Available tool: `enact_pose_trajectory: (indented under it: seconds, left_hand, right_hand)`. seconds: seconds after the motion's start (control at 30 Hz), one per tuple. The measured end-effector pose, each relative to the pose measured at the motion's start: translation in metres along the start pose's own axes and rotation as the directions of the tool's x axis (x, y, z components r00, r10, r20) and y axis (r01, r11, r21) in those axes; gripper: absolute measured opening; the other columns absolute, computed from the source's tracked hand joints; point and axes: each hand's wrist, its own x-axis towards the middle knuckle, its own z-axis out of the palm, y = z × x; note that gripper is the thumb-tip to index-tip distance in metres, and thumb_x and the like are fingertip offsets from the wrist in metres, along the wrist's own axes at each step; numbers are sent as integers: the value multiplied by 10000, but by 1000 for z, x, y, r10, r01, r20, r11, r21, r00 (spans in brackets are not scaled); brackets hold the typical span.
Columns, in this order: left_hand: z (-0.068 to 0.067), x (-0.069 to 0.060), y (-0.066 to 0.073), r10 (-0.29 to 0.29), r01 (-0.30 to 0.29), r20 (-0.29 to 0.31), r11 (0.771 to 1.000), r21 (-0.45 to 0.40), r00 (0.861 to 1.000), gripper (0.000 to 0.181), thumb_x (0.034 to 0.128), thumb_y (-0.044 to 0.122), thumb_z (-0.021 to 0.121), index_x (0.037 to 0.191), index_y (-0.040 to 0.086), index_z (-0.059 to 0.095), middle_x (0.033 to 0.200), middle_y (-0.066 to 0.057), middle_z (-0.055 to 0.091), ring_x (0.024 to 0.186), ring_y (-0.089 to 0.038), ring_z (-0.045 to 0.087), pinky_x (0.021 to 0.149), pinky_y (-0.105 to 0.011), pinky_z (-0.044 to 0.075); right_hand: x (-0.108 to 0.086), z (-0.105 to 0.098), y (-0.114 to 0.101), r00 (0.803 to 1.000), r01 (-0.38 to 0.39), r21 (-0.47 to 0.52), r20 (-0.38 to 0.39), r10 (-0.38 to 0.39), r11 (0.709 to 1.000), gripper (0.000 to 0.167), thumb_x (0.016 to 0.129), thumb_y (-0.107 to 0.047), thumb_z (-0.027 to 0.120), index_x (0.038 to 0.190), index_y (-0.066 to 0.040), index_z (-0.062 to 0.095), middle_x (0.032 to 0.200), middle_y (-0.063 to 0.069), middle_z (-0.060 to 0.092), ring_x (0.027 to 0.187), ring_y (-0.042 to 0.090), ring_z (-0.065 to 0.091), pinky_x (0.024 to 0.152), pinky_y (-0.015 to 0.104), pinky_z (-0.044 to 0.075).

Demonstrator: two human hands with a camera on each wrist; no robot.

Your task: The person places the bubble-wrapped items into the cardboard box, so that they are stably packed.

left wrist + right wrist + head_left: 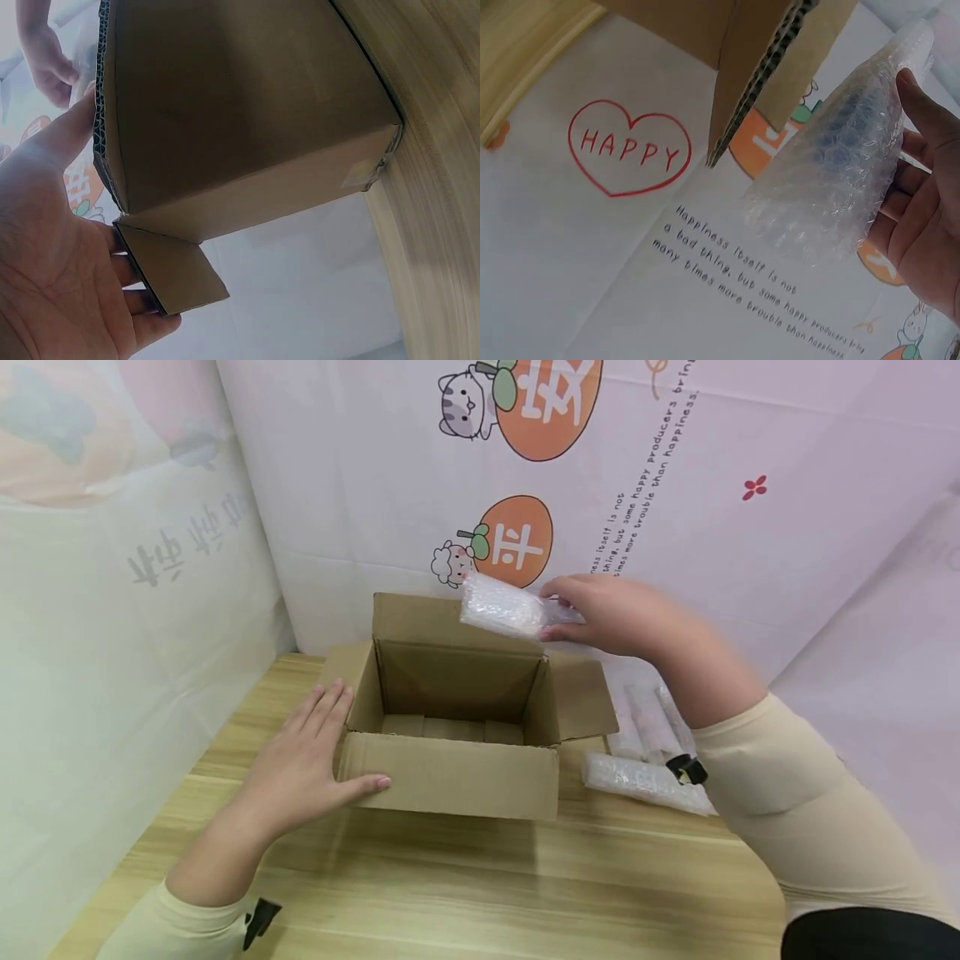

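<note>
An open cardboard box (450,777) stands on the wooden table with its flaps folded outward. My left hand (300,768) rests at its near left corner, the thumb lying on the front flap and the outstretched fingers on the left flap (176,270). Above the box's back right corner, my right hand (607,610) grips a bubble-wrapped package (501,606) by one end. In the right wrist view, something bluish shows through the package's bubble wrap (840,150), but its kind is hidden.
To the right of the box lie several more bubble-wrapped packages, one of them (637,777) in front of the others. A white printed cloth (360,485) hangs behind the table (450,885), and another cloth (127,635) borders it on the left.
</note>
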Motion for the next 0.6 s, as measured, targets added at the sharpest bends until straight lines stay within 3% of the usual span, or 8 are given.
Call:
enact_pose_trajectory:
  seconds: [0.37, 0.6]
  left_hand:
    - [1, 1, -1, 1, -1, 10, 1000, -5, 1000, 1199, 777, 843, 488, 1586, 87, 29, 1655, -130, 42, 1519, -369, 40, 1216, -563, 160]
    - [1, 1, -1, 3, -3, 7, 1000, -3, 1000, 1197, 778, 840, 491, 1586, 87, 32, 1655, -132, 53, 1519, -366, 47, 1217, -558, 166]
  right_hand:
    - [42, 18, -31, 993, 103, -29, 53, -102, 994, 555, 870, -497, 703, 1296, -165, 575, 1056, 26, 655, 934, 213, 579, 815, 396, 490]
    - [63, 30, -45, 988, 99, -54, 126, -91, 994, 496, 877, -534, 675, 1241, -211, 579, 1030, -28, 633, 916, 180, 581, 818, 378, 503]
